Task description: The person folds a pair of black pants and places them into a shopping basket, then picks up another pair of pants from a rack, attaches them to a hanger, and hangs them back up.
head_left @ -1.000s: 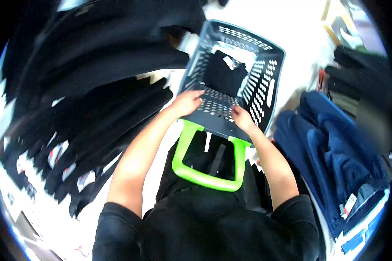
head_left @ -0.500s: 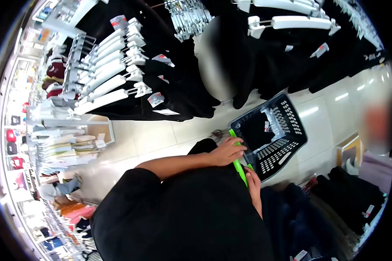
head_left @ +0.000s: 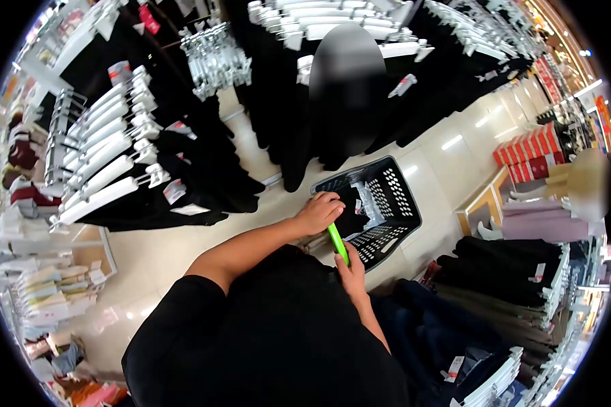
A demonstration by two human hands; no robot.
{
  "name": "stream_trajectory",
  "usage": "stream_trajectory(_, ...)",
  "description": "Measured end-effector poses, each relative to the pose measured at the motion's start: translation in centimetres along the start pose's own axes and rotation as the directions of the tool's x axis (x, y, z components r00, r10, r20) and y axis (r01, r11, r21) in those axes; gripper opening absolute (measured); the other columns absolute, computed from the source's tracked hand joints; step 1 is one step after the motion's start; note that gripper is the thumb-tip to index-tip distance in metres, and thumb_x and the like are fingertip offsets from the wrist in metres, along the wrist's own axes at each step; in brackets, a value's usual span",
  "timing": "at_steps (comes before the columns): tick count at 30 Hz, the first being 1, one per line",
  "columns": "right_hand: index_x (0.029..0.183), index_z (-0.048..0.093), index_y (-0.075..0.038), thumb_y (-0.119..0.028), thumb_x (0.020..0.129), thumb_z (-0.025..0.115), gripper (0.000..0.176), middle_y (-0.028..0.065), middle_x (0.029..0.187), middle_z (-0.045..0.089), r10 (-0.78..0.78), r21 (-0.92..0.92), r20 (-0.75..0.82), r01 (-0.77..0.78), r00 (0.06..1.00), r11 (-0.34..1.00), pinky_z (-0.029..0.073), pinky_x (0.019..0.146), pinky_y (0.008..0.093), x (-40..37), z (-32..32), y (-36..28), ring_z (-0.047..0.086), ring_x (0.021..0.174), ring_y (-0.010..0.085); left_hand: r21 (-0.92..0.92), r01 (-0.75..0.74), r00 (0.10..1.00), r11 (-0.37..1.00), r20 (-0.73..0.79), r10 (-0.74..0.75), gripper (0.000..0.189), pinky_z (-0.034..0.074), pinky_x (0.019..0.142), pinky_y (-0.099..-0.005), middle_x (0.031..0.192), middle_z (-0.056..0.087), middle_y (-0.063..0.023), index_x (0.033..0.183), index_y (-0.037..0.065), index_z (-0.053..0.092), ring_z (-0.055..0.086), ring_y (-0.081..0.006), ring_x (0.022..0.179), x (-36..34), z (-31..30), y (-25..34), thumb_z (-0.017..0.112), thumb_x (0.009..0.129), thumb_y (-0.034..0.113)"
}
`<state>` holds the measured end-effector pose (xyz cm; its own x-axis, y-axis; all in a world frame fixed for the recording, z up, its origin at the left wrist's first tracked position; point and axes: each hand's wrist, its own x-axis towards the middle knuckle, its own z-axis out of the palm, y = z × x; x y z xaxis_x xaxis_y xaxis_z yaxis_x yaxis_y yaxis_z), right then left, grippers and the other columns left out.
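A black shopping basket [head_left: 414,220] with perforated walls and a bright green handle [head_left: 338,244] is in front of me, tilted in the view. My left hand [head_left: 320,213] is closed over the far end of the handle. Around its near end my right hand [head_left: 351,273] is wrapped, thumb along the green bar. Inside the basket lies a folded black garment [head_left: 346,216] with a small tag, beside some crinkled clear plastic [head_left: 371,207]. Whether the basket rests on wheels is hidden.
Black garments on white hangers [head_left: 108,152] fill racks ahead and left. Dark trousers [head_left: 502,268] hang close on my right, with dark blue clothes [head_left: 428,325] nearer. Red-orange boxes [head_left: 533,152] are stacked at far right. Pale tiled floor [head_left: 448,152] runs between the racks.
The view has shifted, so the racks and basket sit further left, and the stacked boxes now show at right. My left hand now covers the handle's far end; both hands stay on it.
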<state>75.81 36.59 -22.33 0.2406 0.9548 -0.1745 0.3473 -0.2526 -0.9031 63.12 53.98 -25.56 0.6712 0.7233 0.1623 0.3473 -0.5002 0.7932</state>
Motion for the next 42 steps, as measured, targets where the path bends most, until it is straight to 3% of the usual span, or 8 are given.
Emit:
stream_trajectory(4, 0.113, 0.057, -0.005, -0.019, 0.081, 0.066, 0.036, 0.0177, 0.088, 0.064, -0.027, -0.28, -0.191, -0.028, 0.981, 0.96, 0.05, 0.071, 0.0361, 2.0, -1.0, 1.2, 0.065, 0.081, 0.0306, 0.085, -0.004, 1.0, 0.996, 0.008, 0.004, 0.027, 0.039, 0.094, -0.0445, 0.115, 0.052, -0.0113, 0.106, 0.013, 0.061, 0.046, -0.0316, 0.11, 4.0, 1.3, 0.2, 0.046, 0.093, 0.032)
stream_trajectory(7, 0.11, 0.059, -0.009, -0.02, 0.079, 0.066, 0.034, 0.0204, 0.08, 0.063, -0.114, -0.301, -0.302, 0.018, 0.947, 0.953, 0.051, 0.064, 0.0418, 3.7, -2.4, 2.1, 0.063, 0.073, 0.0374, 0.138, 0.006, 0.998, 0.99, 0.067, -0.015, 0.029, 0.038, 0.094, -0.0455, 0.116, 0.051, -0.0115, 0.107, 0.016, 0.06, 0.044, -0.0329, 0.112, 7.1, 2.5, 0.6, 0.042, 0.094, 0.034)
stream_trajectory(14, 0.106, 0.063, -0.01, -0.014, 0.076, 0.065, 0.031, 0.0169, 0.083, 0.065, -0.068, -0.337, -0.386, -0.072, 0.92, 0.939, 0.051, 0.07, 0.0381, 6.3, -6.4, 2.6, 0.064, 0.077, 0.0331, 0.088, 0.047, 0.978, 0.995, 0.197, -0.063, 0.032, 0.04, 0.091, -0.0475, 0.11, 0.053, -0.0125, 0.103, 0.014, 0.059, 0.049, -0.0352, 0.105, 12.7, 4.7, 1.5, 0.038, 0.095, 0.037)
stream_trajectory(21, 0.094, 0.066, -0.008, -0.014, 0.075, 0.065, 0.02, 0.0159, 0.083, 0.065, 0.003, -0.304, -0.473, -0.166, 0.881, 0.938, 0.051, 0.069, 0.0381, 8.9, -9.3, 3.4, 0.064, 0.076, 0.0333, -0.077, -0.156, 0.975, 0.985, 0.15, 0.166, 0.031, 0.039, 0.089, -0.0461, 0.107, 0.053, -0.0147, 0.103, 0.009, 0.06, 0.048, -0.0359, 0.102, 17.4, 7.3, 1.1, 0.041, 0.095, 0.033)
stream_trajectory(29, 0.09, 0.067, -0.009, -0.015, 0.075, 0.059, 0.019, 0.0167, 0.083, 0.065, 0.174, -0.385, -0.437, -0.359, 0.882, 0.85, 0.05, 0.072, 0.0411, 12.5, -13.9, 4.1, 0.063, 0.079, 0.0356, -0.056, -0.08, 0.923, 0.995, 0.373, 0.095, 0.043, 0.036, 0.096, -0.0483, 0.124, 0.043, -0.0165, 0.124, 0.011, 0.049, 0.041, -0.0388, 0.113, 22.5, 8.4, 2.3, 0.042, 0.094, 0.04)
stream_trajectory(32, 0.103, 0.063, -0.008, -0.016, 0.073, 0.064, 0.031, 0.0191, 0.089, 0.064, 0.24, -0.34, -0.446, -0.412, 0.862, 0.845, 0.049, 0.076, 0.0405, 13.2, -15.2, 3.6, 0.062, 0.085, 0.0362, -0.122, -0.111, 0.937, 0.986, 0.317, 0.145, 0.046, 0.034, 0.098, -0.049, 0.128, 0.04, -0.0191, 0.13, 0.011, 0.044, 0.039, -0.0407, 0.117, 22.3, 9.1, 0.9, 0.041, 0.094, 0.04)
stream_trajectory(37, 0.129, 0.047, -0.008, -0.019, 0.073, 0.068, 0.061, 0.0201, 0.101, 0.06, 0.179, -0.373, -0.387, -0.331, 0.904, 0.867, 0.047, 0.082, 0.0412, 15.5, -16.9, 0.8, 0.058, 0.094, 0.0357, -0.207, 0.17, 0.928, 0.964, 0.363, -0.086, 0.051, 0.031, 0.103, -0.045, 0.132, 0.038, -0.0241, 0.136, 0.007, 0.036, 0.038, -0.0405, 0.121, 20.6, 8.2, -2.3, 0.039, 0.096, 0.039)
stream_trajectory(42, 0.132, 0.041, -0.004, -0.019, 0.07, 0.072, 0.071, 0.0211, 0.11, 0.054, -0.15, -0.608, -0.381, -0.125, 0.912, 0.784, 0.046, 0.084, 0.0424, 19.8, -16.5, -1.3, 0.055, 0.096, 0.0365, -0.249, 0.235, 0.934, 0.939, 0.326, -0.147, 0.054, 0.036, 0.1, -0.0418, 0.126, 0.045, -0.0244, 0.137, 0.006, 0.035, 0.046, -0.0378, 0.117, 19.7, 8.3, -4.8, 0.045, 0.095, 0.039)
